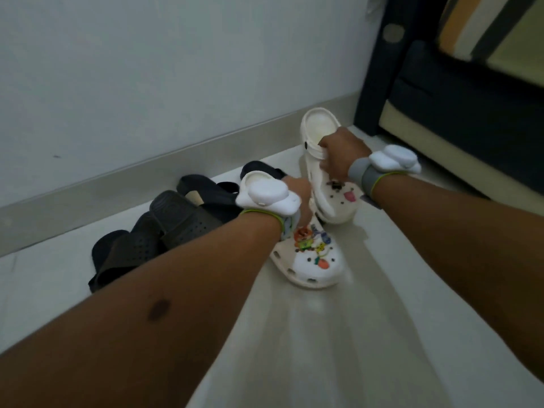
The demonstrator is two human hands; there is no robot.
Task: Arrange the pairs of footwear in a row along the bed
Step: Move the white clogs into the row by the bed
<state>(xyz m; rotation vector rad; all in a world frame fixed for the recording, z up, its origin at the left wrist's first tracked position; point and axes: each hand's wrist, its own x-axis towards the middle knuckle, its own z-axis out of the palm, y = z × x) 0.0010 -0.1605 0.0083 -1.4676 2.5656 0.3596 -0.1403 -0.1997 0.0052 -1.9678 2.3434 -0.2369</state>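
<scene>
Two cream clogs with charms, frame centre, beside the bed [441,92].
Right hand [338,156] grips the upper clog [321,160]; left hand [297,198], half hidden, grip unclear, at the lower clog [309,260]. Black sandals [164,225] left, blurred.

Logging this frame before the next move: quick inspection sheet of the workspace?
Surface: pale tiled floor, bare in the foreground.
Job's things: two white clogs with charms; right clog lifted, left clog low near the floor. Dark slides heaped by the baseboard.
Clutter: nothing seen.
Grippers: right hand closed on the right clog's heel strap; left hand at the left clog's heel, grip hidden behind the wrist device.
Cables: nothing seen.
Surroundings: grey wall; dark bed frame at right.
</scene>
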